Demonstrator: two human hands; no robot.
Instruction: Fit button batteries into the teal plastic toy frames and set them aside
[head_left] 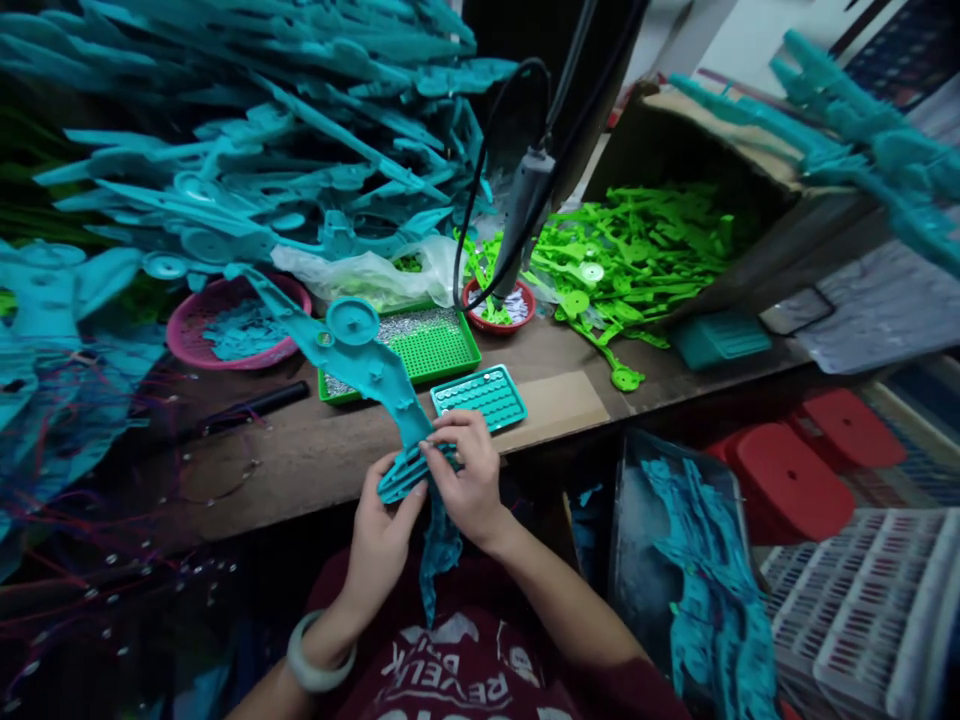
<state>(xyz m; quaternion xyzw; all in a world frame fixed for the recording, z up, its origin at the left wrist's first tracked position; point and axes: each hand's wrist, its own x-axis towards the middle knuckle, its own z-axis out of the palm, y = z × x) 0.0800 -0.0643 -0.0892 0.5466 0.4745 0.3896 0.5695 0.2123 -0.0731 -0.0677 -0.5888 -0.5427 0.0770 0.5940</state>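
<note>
Turquoise part (379,375) pinched across the table's (300,462) near edge

I have the left hand (381,535) gripping the ridged section (403,475) between thumb and fingers. The right hand (469,475) has thumb and fingertips closed on that section from the other side; I cannot tell whether something small sits under them. One end of the part slants up over the table toward the pink basket (191,355); the other hangs toward the shirt (465,672).

My worry is leverage. So much length stands beyond the grip that a small wrist twist would swing the far end widely, and a loosened left thumb could let it drop. A low sweep might tip the green tray (441,352) and scatter its silvery bits, or jolt the small teal tray (487,398) just beyond the right hand, with its rows of discs. A high one to the right could snag the black cable (455,240) beside the hanging grey tool (527,195).

The near edge passes right under the work, so anything slipping toward me would likely fall past it. For room, I would use the strip of brown wood left of the hands, short of the dark rod (259,402), or the flat cardboard (562,408) to the right. Beyond, the turquoise pile (247,130) and lime-green parts (637,250) wall off the back.
</note>
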